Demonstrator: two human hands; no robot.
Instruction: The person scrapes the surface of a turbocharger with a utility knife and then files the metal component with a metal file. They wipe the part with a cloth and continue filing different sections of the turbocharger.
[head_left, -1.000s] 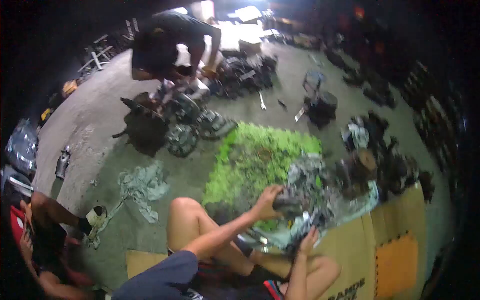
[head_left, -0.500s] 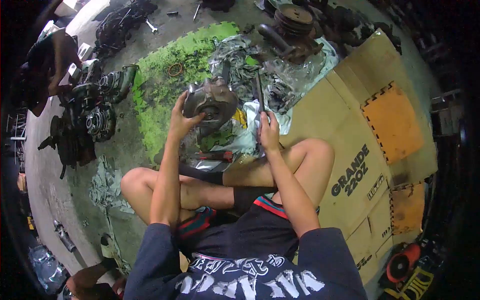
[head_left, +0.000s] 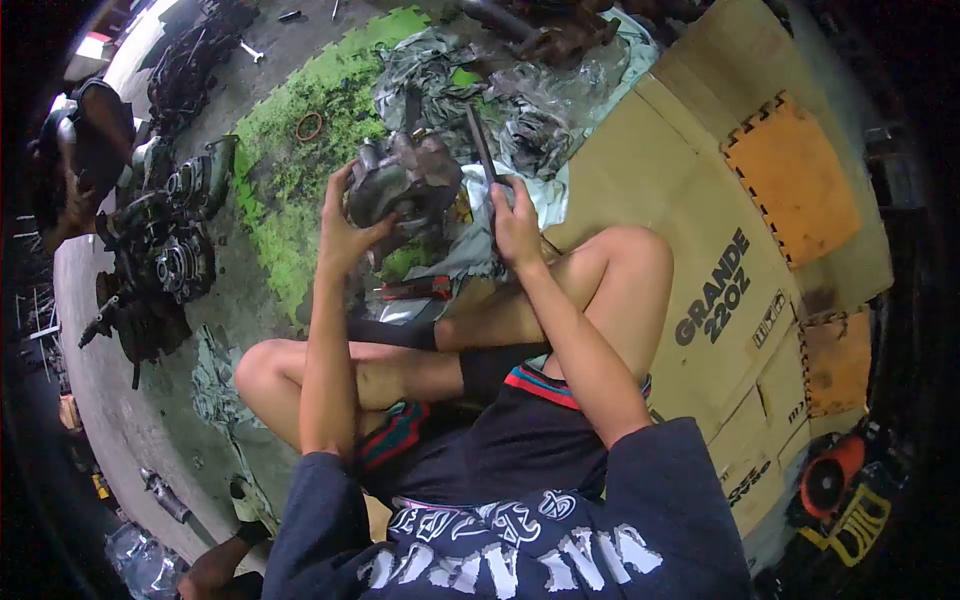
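Observation:
A rounded, greasy metal housing is tilted up above the mat, in front of my crossed legs. My left hand grips its left side, with the thumb across the lower front and the fingers behind it. My right hand is closed round the lower end of a long, flat, dark metal bar, its tip leaning up and left. Bar and housing appear slightly apart. Below them, a red and black tool lies near my shins. Crumpled grey rags lie behind the housing.
A dirty green foam mat holds an orange-brown ring. Greasy machine parts sit at the left. Flattened cardboard with orange mat pieces covers the right. Another person's arm shows at the lower left.
The camera view has shifted, so mat and parts sit differently in frame. The bar leans further left than before. Both hands keep their hold on the housing and the bar.

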